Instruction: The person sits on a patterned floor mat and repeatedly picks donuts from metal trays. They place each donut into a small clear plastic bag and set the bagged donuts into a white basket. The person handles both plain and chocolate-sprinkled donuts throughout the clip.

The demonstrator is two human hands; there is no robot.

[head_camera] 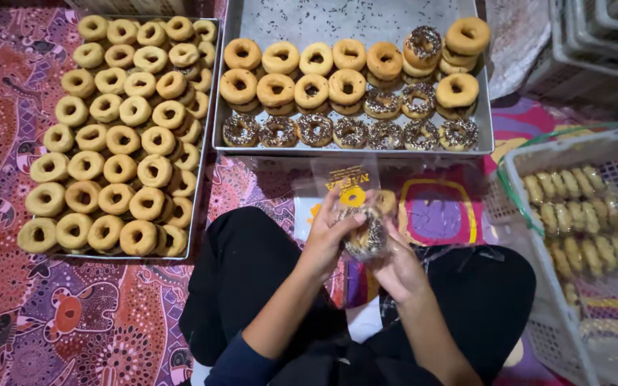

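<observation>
A clear plastic bag (352,187) with a yellow print stands upright between my hands, with a chocolate-sprinkled doughnut (366,239) inside its lower part. My left hand (329,239) grips the bag's left side, thumb across the front. My right hand (397,268) holds the bag from the right and underneath. Both hands hover above my lap, legs crossed in black trousers. Just beyond them lies a steel tray (366,18) with plain and sprinkled doughnuts in rows.
A second tray (204,136) at the left is packed with several plain doughnuts. A white plastic basket (538,236) at the right holds bagged doughnuts. More crates (595,43) stand at the back right. A patterned purple cloth (73,314) covers the floor.
</observation>
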